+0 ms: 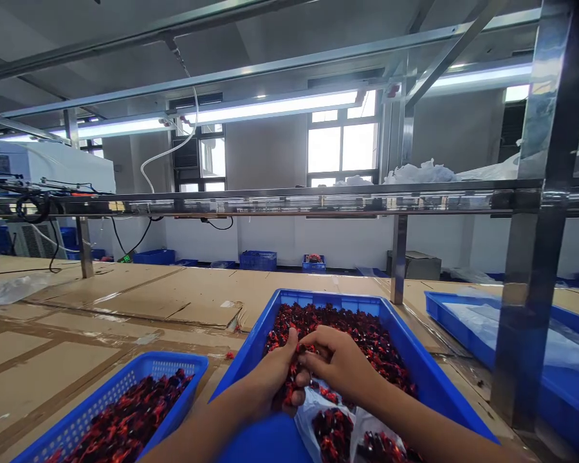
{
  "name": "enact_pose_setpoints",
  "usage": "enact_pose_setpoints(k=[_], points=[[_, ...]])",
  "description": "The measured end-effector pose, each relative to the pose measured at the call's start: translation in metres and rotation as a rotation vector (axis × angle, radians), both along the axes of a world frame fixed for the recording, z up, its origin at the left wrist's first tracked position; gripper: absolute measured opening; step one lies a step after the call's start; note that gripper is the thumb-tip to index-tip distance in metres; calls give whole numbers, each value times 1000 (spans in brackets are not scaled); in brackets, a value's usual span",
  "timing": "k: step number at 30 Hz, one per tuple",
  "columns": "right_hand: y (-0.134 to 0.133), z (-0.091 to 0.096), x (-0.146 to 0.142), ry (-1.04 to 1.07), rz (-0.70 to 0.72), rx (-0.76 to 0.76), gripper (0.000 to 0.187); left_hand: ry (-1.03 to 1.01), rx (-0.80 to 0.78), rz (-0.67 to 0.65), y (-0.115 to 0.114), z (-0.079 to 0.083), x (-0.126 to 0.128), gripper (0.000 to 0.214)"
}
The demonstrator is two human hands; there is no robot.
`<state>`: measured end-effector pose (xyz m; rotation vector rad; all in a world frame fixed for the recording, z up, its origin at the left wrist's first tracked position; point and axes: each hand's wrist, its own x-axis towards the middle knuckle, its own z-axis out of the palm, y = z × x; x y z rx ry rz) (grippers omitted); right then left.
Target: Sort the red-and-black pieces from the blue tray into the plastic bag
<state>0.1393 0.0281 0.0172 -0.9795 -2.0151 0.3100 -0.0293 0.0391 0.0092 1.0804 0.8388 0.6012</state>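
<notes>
My left hand (276, 376) is cupped around several small glossy red-and-black pieces, whose exact kind I cannot make out. Close against it, my right hand (340, 361) has its thumb and forefinger pinched on one small dark red piece. Both hands are above a large blue tray (417, 350). A heap of the same red-and-black pieces (335, 321) fills the tray's far part. Nearer to me in the tray, white plastic bags (309, 411) hold more of them. To the left stands a blue perforated basket (181, 361), also holding such pieces.
Cardboard sheets (67, 366) joined with brown tape cover the table. A steel post (523, 308) rises at the right, beside another blue tray (468, 318) with white plastic sheeting. A metal shelf rail (270, 204) crosses ahead. One loose red piece (229, 355) lies between basket and tray.
</notes>
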Motion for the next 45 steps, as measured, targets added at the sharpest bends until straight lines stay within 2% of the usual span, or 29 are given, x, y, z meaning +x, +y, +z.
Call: enact_pose_setpoints(k=[4, 8, 12, 17, 22, 26, 28, 32, 35, 38, 39, 41, 43, 45], points=[[-7, 3, -2, -108, -31, 196, 9, 63, 39, -1, 0, -1, 2, 72], [-9, 3, -1, -270, -79, 346, 9, 22, 168, 42, 1, -2, 4, 70], [-7, 0, 0, -324, -115, 399, 10, 13, 313, 94, 1, -3, 6, 68], [-7, -2, 0, -296, -126, 436, 8, -11, 387, 122, 2, -3, 7, 69], [-9, 5, 2, -224, -68, 309, 15, -64, 363, 108, -3, 1, 8, 68], [-8, 7, 4, -250, -29, 346, 19, -68, 370, 95, -3, 0, 8, 63], [-8, 6, 3, -253, -26, 373, 17, -55, 312, 107, 0, -3, 6, 59], [-10, 5, 1, -200, -23, 383, 12, -18, 93, 239, 8, -10, 3, 40], [-13, 7, 0, -159, -27, 359, 12, -24, 54, 329, 10, -9, 1, 26], [-13, 10, -1, 4, -10, 216, 11, -16, 79, 382, 9, -4, 0, 33], [-11, 10, 0, 135, 21, 71, 11, -12, 91, 389, 8, -1, 0, 37], [-4, 10, 4, 444, 132, -344, 15, -14, 117, 376, 6, 3, 0, 41], [6, 10, 10, 647, 249, -711, 19, -33, 142, 327, 5, 5, 0, 43], [14, 8, 16, 691, 304, -857, 19, -57, 157, 282, 3, 6, 0, 49]])
